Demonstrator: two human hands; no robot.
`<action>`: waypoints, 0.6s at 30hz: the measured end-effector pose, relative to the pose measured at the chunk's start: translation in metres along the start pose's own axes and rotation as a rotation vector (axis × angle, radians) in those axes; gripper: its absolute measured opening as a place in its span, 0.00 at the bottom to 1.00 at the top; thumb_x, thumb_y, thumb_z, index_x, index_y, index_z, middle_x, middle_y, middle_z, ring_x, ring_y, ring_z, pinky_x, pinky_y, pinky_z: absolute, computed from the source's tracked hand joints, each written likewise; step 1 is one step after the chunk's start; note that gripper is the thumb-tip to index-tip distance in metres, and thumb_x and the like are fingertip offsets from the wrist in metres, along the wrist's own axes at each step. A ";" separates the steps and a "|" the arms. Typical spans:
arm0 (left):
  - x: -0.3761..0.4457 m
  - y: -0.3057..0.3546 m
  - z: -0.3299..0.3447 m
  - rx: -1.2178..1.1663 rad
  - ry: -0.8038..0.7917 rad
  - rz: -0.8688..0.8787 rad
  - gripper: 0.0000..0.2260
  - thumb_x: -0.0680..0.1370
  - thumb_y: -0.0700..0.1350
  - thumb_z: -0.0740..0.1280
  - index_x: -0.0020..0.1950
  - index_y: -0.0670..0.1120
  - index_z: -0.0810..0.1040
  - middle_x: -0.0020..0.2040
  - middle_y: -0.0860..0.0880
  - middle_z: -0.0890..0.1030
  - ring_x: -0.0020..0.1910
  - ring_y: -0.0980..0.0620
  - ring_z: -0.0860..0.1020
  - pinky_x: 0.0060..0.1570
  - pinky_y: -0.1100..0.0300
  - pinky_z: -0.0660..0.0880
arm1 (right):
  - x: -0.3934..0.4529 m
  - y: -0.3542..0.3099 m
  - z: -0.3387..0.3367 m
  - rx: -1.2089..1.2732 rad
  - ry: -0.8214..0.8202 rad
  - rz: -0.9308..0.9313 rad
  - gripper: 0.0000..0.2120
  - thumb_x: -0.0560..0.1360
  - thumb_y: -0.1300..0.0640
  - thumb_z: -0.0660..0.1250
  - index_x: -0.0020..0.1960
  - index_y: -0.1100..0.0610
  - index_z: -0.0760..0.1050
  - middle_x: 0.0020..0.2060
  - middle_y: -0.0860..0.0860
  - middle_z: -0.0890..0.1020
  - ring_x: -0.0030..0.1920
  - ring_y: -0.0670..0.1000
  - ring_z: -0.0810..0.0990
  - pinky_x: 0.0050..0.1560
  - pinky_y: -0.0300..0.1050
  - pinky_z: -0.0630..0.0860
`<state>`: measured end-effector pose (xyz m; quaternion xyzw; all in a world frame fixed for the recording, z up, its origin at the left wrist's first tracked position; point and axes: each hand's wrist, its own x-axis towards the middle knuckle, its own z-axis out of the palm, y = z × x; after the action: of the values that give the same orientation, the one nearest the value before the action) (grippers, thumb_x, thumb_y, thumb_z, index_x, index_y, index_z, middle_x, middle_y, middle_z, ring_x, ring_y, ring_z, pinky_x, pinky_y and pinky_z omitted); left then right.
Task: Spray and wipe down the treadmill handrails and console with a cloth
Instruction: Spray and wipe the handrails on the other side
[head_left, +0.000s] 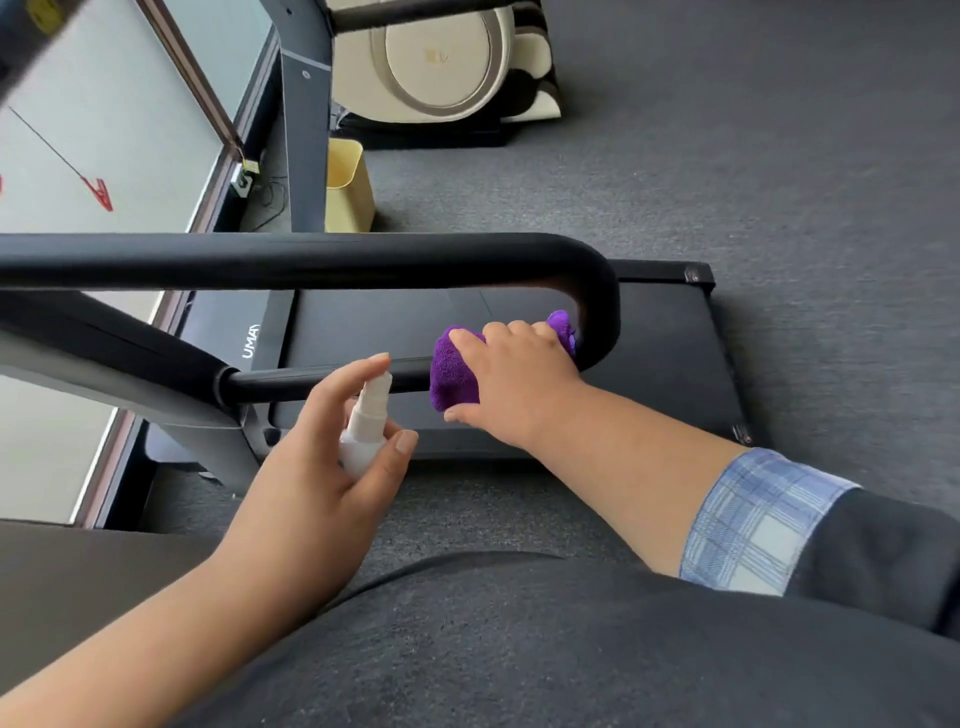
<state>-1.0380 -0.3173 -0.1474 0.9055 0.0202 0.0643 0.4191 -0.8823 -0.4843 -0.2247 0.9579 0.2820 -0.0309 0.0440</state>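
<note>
On the treadmill handrail (332, 379), just before its bend, the right hand (511, 379) has its fingers curled over a purple cloth (452, 374), while the left hand (332, 467) grips a white spray bottle (366, 426) just beside the bare rail (open belt (665, 353) beyond)

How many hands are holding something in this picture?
2. The left hand holds the spray bottle; the right hand holds the cloth on the handrail.

A fluffy purple cloth (453, 375) of plush microfibre wraps a matt black handrail (322, 257) (it looks foam-padded, softly smooth). The small spray bottle (365, 426) is white, glossy plastic. Grey floor carpet (727, 171) looks coarse and flat; a pale yellow bin (347, 187) looks smooth plastic.
</note>
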 end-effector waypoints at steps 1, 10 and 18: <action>-0.002 0.001 0.003 -0.002 0.006 -0.003 0.22 0.72 0.63 0.62 0.63 0.79 0.59 0.50 0.66 0.78 0.38 0.59 0.79 0.38 0.76 0.71 | 0.000 -0.001 0.002 -0.024 0.011 -0.010 0.42 0.69 0.24 0.61 0.74 0.48 0.62 0.56 0.54 0.78 0.56 0.59 0.76 0.57 0.57 0.69; -0.017 -0.010 -0.011 0.018 0.055 -0.052 0.22 0.73 0.63 0.63 0.64 0.78 0.61 0.48 0.65 0.80 0.35 0.60 0.79 0.35 0.74 0.71 | 0.004 -0.009 0.011 -0.048 0.111 0.000 0.37 0.70 0.23 0.58 0.67 0.50 0.69 0.50 0.51 0.79 0.50 0.57 0.78 0.50 0.54 0.69; 0.002 -0.059 -0.068 -0.007 0.085 -0.072 0.22 0.73 0.61 0.65 0.64 0.76 0.62 0.48 0.62 0.80 0.35 0.55 0.78 0.36 0.56 0.73 | 0.035 -0.072 0.010 -0.011 0.096 0.012 0.36 0.72 0.24 0.58 0.67 0.49 0.69 0.53 0.50 0.79 0.53 0.55 0.78 0.52 0.54 0.69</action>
<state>-1.0440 -0.2275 -0.1490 0.8992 0.0703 0.0875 0.4228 -0.8924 -0.4059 -0.2427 0.9597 0.2781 0.0168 0.0359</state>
